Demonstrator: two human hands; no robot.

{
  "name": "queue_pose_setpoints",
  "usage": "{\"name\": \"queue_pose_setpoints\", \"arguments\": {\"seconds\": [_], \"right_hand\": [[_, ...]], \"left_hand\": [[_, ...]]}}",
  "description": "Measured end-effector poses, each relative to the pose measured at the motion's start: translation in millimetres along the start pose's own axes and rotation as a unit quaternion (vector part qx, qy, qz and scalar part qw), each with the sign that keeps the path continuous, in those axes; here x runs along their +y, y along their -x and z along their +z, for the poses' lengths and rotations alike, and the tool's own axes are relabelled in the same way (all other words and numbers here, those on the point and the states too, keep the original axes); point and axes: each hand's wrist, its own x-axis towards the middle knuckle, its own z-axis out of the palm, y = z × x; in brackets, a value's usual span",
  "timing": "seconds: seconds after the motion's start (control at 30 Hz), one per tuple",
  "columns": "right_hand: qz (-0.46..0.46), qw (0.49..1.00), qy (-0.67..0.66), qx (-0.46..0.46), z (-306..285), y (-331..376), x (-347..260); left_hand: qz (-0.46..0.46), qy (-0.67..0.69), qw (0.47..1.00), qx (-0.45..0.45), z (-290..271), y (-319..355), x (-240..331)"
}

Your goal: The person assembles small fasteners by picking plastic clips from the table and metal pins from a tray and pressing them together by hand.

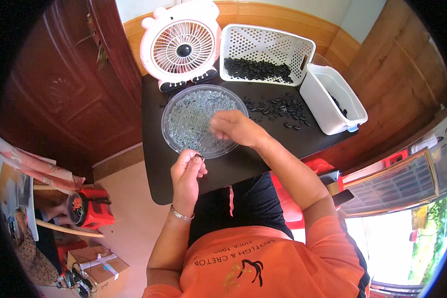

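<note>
Maybe the bowl (216, 150) sits near for easy reach; left hand (185, 170) pinches a black bit (199, 156); right hand (235, 127) blurs, can't tell its fingers.

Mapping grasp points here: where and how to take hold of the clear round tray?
Likely the rim of the clear round tray, at left and right edges, approached from above: it's round, open-topped, with no handle visible. Loose black pieces lie just beyond the right edge, crowding a low sideways approach.

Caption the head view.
Left hand pinching a small black part; right hand over a round, clear plastic tray of slender silvery pieces.
</note>
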Motion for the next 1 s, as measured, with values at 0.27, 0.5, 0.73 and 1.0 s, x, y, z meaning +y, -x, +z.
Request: {"name": "queue_pose_setpoints", "arguments": {"seconds": [0.27,0.5,0.73,1.0], "right_hand": [[-0.049,0.998,0.030,-0.006,3,3,-5],[-0.085,0.989,0.122,0.027,3,-8,6],[-0.119,0.985,0.114,0.043,-20,-28,-4],[-0.130,0.980,0.150,0.023,-41,-53,6]], "left_hand": [[0.248,-0.276,0.927,-0.046,12,-42,9],[0.182,-0.284,0.937,-0.091,9,-63,2],[0.069,-0.133,0.977,-0.154,8,-110,14],[0.217,-0.301,0.919,-0.134,21,-130,20]]}}
